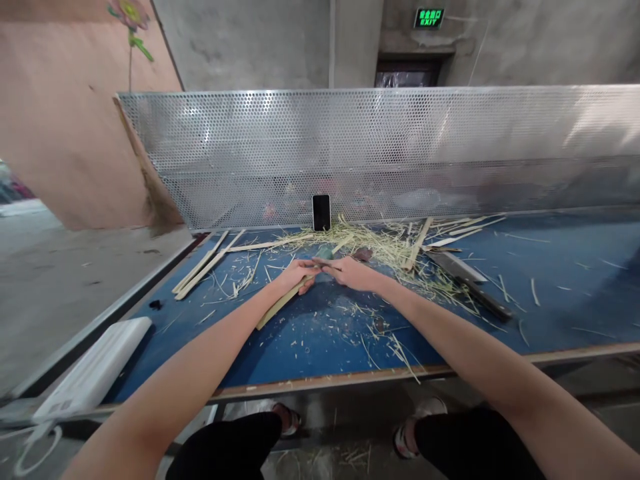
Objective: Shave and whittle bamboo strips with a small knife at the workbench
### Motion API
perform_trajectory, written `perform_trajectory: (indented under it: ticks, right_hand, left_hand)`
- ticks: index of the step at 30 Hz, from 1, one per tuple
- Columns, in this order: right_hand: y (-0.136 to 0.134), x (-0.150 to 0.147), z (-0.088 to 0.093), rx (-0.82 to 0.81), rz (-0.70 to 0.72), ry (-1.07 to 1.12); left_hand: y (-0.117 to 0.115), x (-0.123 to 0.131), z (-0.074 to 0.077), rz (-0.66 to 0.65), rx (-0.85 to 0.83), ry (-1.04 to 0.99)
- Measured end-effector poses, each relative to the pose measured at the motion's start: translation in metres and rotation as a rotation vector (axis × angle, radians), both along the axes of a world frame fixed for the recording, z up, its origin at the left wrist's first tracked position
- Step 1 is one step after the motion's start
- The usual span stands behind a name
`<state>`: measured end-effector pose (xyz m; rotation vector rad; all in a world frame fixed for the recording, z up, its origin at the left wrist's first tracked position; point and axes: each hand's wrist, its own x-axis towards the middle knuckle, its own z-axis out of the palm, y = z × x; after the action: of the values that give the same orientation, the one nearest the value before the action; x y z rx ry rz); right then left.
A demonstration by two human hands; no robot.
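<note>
Both my hands meet over the middle of the blue table (pixel 310 353). My left hand (pixel 299 275) is wrapped round a flat pale strip (pixel 278 308), whose near end slants down to the left under my forearm. My right hand (pixel 346 272) pinches a small dark, thin piece (pixel 323 263) against the strip's far end; its exact shape is too small to tell. Just beyond my fingers lies a greenish object (pixel 325 254), with a brownish lump (pixel 363 254) to its right. Thin shavings (pixel 380 243) are heaped behind my hands.
A cleaver (pixel 467 280) lies at the right, among shavings and strips. More pale strips (pixel 207 267) rest at the left. A phone (pixel 321 213) leans on the perforated metal screen (pixel 280 153). A white power strip (pixel 95 367) sits at the left corner.
</note>
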<state>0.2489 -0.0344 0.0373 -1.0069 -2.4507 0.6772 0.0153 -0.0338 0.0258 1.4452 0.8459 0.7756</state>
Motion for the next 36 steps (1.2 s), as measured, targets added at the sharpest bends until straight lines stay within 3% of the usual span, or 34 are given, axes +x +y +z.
perform_trajectory:
  ticks: [3,9,11,13,17,19,22,27,29,31,34,36]
  right_hand:
    - [-0.001,-0.002,0.002,0.033,-0.006,-0.012]
    - [0.029,0.023,0.002,0.144,-0.458,0.001]
    - [0.034,0.026,0.001,0.131,-0.529,0.002]
    - [0.031,0.024,0.000,0.122,-0.472,0.024]
    - [0.012,0.009,0.001,0.075,-0.088,0.041]
    - [0.004,0.004,0.003,0.045,0.023,0.010]
    - [0.003,0.004,0.006,0.089,-0.026,0.004]
    - [0.020,0.014,0.005,0.185,-0.406,-0.037]
    - [0.022,0.015,0.004,0.207,-0.469,-0.064]
    - [0.018,0.012,0.003,0.207,-0.404,-0.058]
    - [0.009,0.005,0.001,0.162,-0.145,-0.031]
    - [0.006,0.002,0.000,0.152,-0.058,-0.031]
  left_hand:
    - [0.001,-0.001,0.000,0.005,-0.008,-0.007]
    - [0.000,-0.003,0.001,-0.055,0.003,0.036]
    - [0.000,-0.004,0.001,-0.060,0.002,0.053]
    - [0.000,-0.004,0.001,-0.054,-0.001,0.057]
    - [0.001,-0.003,0.001,-0.043,-0.001,0.052]
    - [0.000,-0.003,0.000,-0.045,0.009,0.052]
    - [0.000,-0.002,0.001,-0.043,0.011,0.063]
    - [0.000,-0.003,0.002,-0.024,-0.024,0.079]
    - [0.000,-0.003,0.002,-0.025,-0.024,0.080]
    - [0.000,-0.003,0.001,-0.027,-0.022,0.071]
    - [0.001,-0.001,-0.001,-0.015,-0.020,0.039]
    - [0.002,0.000,-0.002,-0.003,-0.026,0.019]
